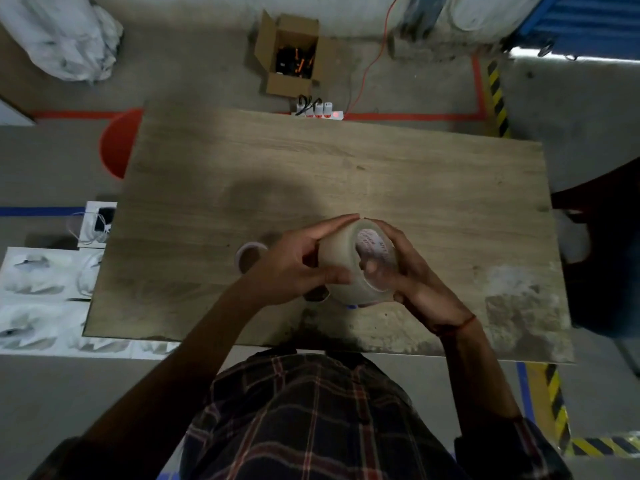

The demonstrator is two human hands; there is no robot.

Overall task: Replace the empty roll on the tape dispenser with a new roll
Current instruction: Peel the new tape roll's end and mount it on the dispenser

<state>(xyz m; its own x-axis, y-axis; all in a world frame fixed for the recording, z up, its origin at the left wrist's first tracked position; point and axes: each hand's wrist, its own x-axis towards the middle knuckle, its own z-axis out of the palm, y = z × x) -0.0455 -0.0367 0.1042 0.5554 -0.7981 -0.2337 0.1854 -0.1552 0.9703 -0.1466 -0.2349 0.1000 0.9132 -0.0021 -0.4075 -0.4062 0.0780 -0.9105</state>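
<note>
plaid shirt [311,420] fills the near edge, both forearms reaching forward over the bench [381,174]. red thread [464,322] on the right wrist.

tape roll [346,271], full and pale, is held up over the near middle of the bench, tilted so the printed core faces up and right. left hand [298,261] wraps its left side, fingers laid along the far curve, thumb across the near face. right hand [412,271] cups the right side, fingers curled over the rim, thumb at the core opening. both hands grip the roll. a dark shape shows just under the roll, too hidden to name.

empty core [250,259], a thin ring, lies flat on the bench just left of the left hand.

near right corner of the bench top is worn and whitish.

beyond the far edge, on the floor: power strip [318,110] with plugs in it, orange cable [370,64] running off it, open cardboard box [294,53] with dark and orange items inside. orange tub [119,143] at the far left corner of the bench. white plastic bag [65,36] far left.
</note>
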